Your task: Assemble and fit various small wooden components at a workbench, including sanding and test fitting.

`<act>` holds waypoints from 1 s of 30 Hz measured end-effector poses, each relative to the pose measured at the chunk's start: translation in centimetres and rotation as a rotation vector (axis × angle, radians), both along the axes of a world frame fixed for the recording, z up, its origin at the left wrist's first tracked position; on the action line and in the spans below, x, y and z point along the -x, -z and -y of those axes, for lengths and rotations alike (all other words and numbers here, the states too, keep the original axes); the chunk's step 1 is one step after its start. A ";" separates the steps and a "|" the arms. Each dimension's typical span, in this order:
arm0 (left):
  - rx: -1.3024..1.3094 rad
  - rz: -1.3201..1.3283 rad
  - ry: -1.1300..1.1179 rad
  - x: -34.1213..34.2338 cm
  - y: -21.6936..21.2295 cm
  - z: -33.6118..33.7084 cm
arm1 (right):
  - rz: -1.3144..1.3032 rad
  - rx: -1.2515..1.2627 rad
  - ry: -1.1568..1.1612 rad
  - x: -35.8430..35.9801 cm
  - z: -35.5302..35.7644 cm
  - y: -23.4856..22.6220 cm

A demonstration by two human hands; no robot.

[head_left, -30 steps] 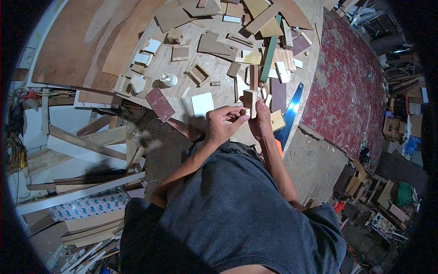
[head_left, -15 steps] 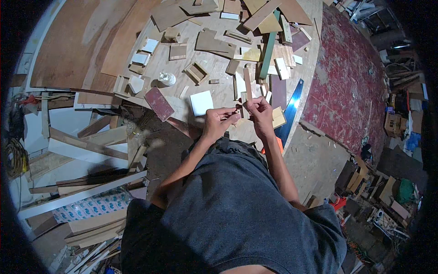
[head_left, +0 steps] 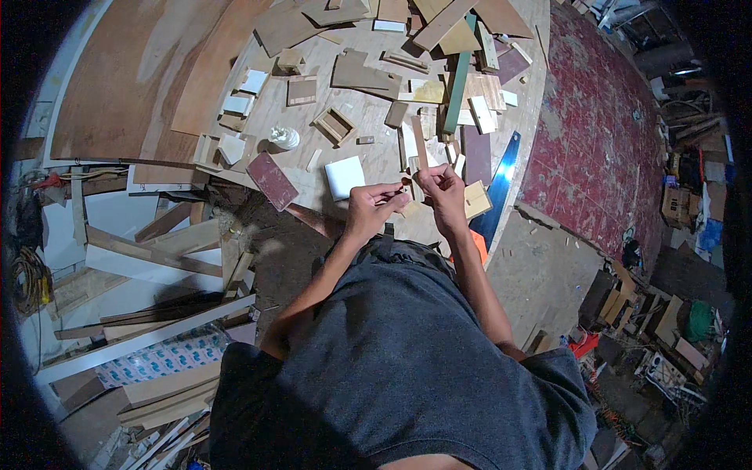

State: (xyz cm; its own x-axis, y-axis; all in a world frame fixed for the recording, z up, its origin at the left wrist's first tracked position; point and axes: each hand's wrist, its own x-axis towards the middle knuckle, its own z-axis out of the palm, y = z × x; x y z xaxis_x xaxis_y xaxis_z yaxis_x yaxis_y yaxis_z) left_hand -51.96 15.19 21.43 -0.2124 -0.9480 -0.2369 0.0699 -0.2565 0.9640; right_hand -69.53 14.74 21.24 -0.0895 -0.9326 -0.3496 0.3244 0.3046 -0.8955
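Note:
Above the near edge of the worktable, both of my hands are held close together. In my right hand a thin wooden strip is pinched between thumb and fingers, its free end pointing away from me. My left hand is closed in a pinch just beside it, with a tiny dark reddish piece at the fingertips; its kind is too small to make out. A white block lies beyond my left hand, and a yellowish wooden block sits right of my right hand.
A hand saw lies along the table's right edge. A small open wooden box, a white bottle, a dark red board and a green strip lie among scattered offcuts. Scrap boards pile up on the left.
The wooden strip's far end has tipped slightly to the left in my right hand. My hands stay nearly in place, and the whole view has shifted a little.

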 end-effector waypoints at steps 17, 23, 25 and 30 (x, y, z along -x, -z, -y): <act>-0.088 0.095 0.086 0.1 2.4 0.5 | 0.076 -0.181 0.044 0.1 -0.5 2.7; -0.502 0.003 0.115 -0.7 5.6 0.0 | 0.093 -0.326 -0.082 0.0 -2.2 8.1; -0.568 0.022 0.094 -0.9 5.6 0.0 | 0.026 -0.358 -0.185 0.9 -2.8 13.3; -0.607 -0.273 0.004 -4.5 4.8 -0.5 | 0.279 -0.449 -0.346 0.9 -0.9 15.0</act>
State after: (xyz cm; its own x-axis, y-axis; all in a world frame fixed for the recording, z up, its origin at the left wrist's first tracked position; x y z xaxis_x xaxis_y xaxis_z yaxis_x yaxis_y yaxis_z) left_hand -47.47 15.74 16.65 -0.3438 -0.6621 -0.6659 0.2892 -0.7493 0.5957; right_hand -70.42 15.62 6.28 0.3421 -0.6483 -0.6802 0.3425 0.7601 -0.5522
